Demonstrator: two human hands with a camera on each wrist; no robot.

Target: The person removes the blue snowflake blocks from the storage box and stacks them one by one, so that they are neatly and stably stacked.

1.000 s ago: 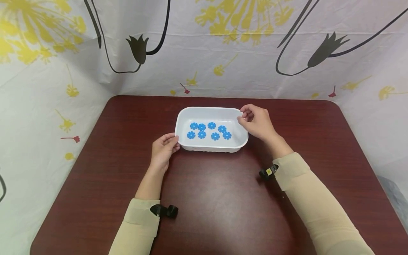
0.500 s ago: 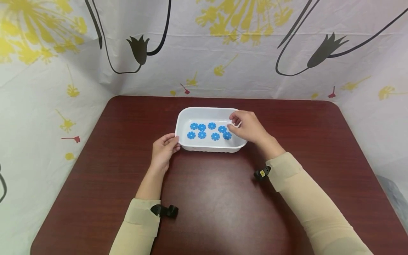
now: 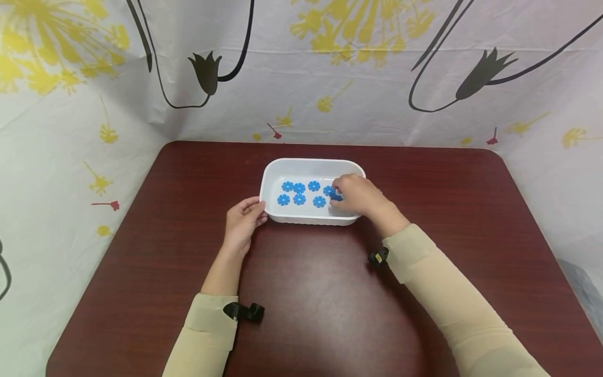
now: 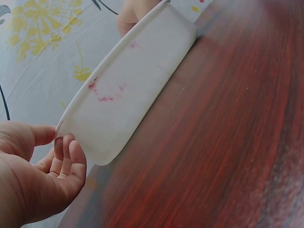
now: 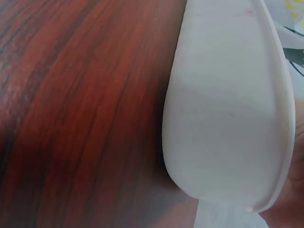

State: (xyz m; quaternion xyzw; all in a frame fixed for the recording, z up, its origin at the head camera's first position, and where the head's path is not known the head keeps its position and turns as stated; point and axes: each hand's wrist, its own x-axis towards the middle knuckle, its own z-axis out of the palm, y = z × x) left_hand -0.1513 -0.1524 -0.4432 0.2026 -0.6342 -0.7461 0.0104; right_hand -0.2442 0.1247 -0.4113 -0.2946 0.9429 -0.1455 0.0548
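A white plastic tray (image 3: 306,215) sits on the table, with several flat blue notched discs (image 3: 299,199), flower-shaped, on its floor. My left hand (image 3: 241,222) pinches the tray's left rim between thumb and fingers; the left wrist view shows this hand (image 4: 45,171) up close at the tray corner (image 4: 114,95). Over the right end of the tray, my right hand (image 3: 360,196) reaches down inside. Its thumb and fingers are curled about one blue disc (image 3: 336,197), partly covered by them. In the right wrist view the tray wall (image 5: 228,114) hides the fingers.
The dark red-brown wooden table (image 3: 301,293) extends around the tray. Behind it hangs a white cloth (image 3: 358,115) with yellow and grey plant prints. Black wrist cameras (image 3: 245,312) are strapped to both sleeves.
From above the tray's right rim, my right hand has moved left and down into the tray, onto a disc at the right. My left hand and the tray have stayed put.
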